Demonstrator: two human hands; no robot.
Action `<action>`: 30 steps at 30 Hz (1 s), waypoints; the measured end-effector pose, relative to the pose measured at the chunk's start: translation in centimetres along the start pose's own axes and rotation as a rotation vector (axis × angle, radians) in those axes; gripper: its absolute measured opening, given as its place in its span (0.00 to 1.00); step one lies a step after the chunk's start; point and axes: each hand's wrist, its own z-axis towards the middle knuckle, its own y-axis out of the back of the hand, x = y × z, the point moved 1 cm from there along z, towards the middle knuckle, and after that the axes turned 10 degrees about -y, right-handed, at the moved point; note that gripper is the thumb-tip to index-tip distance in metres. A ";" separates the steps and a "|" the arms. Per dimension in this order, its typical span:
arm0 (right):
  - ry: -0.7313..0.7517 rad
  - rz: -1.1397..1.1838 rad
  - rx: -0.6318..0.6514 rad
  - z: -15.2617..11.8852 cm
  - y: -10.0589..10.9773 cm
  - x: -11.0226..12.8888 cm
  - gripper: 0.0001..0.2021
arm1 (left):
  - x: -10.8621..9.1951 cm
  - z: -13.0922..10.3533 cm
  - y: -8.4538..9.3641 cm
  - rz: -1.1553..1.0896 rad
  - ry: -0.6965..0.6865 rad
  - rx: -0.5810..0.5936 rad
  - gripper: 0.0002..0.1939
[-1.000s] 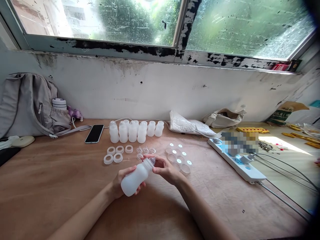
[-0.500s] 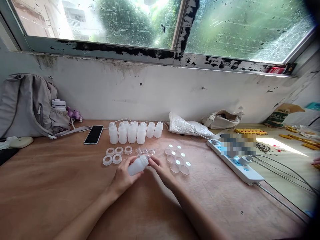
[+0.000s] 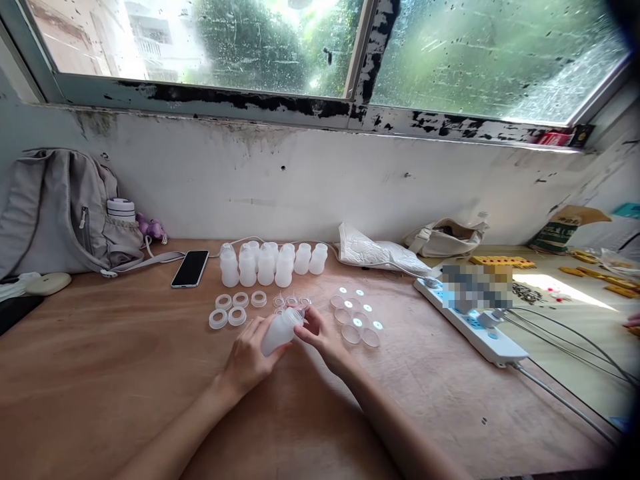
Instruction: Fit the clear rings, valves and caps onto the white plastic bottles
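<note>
"How are the arms set?"

"Both forearms (image 3: 193,417) reach forward from the near edge and angle inward, so the hands meet over the worktop (image 3: 115,360). The left hand (image 3: 246,348) comes in with its back upward, thumb along the near side of the bottle (image 3: 279,333) and fingers over its far side."

"Gripping it, then?"

"Yes, closed around the body. The right hand (image 3: 323,339) is bent in toward it, thumb and fingers curled at the neck end, around a clear teat (image 3: 303,312). I can't tell how firmly they pinch; the fingers cover part of it."

"And which way does the bottle point?"

"It's tilted, held between the two hands. The long axis slants from the base, low by the left palm, to the neck, up and away toward the right fingertips."

"What's around them?"

"White rings (image 3: 237,323) lie beyond the left hand, and clear discs (image 3: 371,338) just right of the right hand. Farther beyond both hands, more bottles (image 3: 267,268) stand upright in a cluster."
</note>
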 end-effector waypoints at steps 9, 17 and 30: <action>-0.119 0.147 0.025 -0.5 -0.7 -0.6 0.19 | -0.5 -0.8 -1.3 -0.807 0.520 0.494 0.20; -0.132 0.299 0.013 -0.7 -2.0 0.0 0.07 | -1.8 -0.9 -2.1 -0.569 0.434 0.474 0.12; -0.008 -0.022 -0.176 -0.1 -1.5 1.7 0.21 | -1.2 -0.5 -1.5 0.090 0.108 0.228 0.19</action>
